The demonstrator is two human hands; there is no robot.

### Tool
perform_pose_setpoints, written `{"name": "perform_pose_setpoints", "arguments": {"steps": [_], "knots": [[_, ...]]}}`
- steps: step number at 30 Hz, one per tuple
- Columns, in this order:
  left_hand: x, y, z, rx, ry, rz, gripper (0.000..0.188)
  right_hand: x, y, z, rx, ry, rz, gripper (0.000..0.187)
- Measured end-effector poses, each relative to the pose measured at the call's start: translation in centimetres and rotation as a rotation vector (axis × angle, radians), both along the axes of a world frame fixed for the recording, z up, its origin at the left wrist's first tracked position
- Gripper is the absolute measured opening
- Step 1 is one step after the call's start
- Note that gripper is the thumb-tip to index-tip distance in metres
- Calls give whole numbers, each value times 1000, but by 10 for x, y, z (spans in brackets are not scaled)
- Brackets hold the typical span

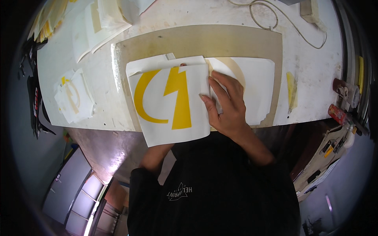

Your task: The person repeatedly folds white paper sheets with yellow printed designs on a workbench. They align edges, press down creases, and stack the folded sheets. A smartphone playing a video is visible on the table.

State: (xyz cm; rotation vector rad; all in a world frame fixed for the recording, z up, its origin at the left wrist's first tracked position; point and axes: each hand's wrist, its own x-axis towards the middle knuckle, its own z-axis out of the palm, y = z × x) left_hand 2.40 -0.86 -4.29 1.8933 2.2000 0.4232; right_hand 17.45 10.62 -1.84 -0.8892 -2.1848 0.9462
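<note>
A white sheet (157, 133) with bold yellow shapes lies folded back over itself, its near edge hanging past the table's front. My right hand (230, 104) is at its curved right fold, with the thumb on the sheet and the fingertips bent along the edge. Of my left hand (183, 65) only a fingertip shows at the sheet's top edge; the rest is hidden behind the sheet, and the forearm emerges below. White backing with a pale tan curved shape (237, 74) spreads out to the right, under my right hand.
A translucent tan mat (169, 37) lies beneath on the white table (106, 82). Small sheets (75, 96) and a larger stack (112, 15) are to the left. A yellow strip (291, 90) lies at right, a cable (271, 15) farther back. Rolls (340, 116) stand by the right edge.
</note>
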Motion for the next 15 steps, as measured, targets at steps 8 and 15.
{"name": "perform_pose_setpoints", "arguments": {"steps": [8,15], "knots": [[0,4,-3,-6,-28,15,64,3,5,-4,126,-248,96,47],[3,10,-2,-6,-44,28,63,2,8,-1,154,-305,131,46]]}}
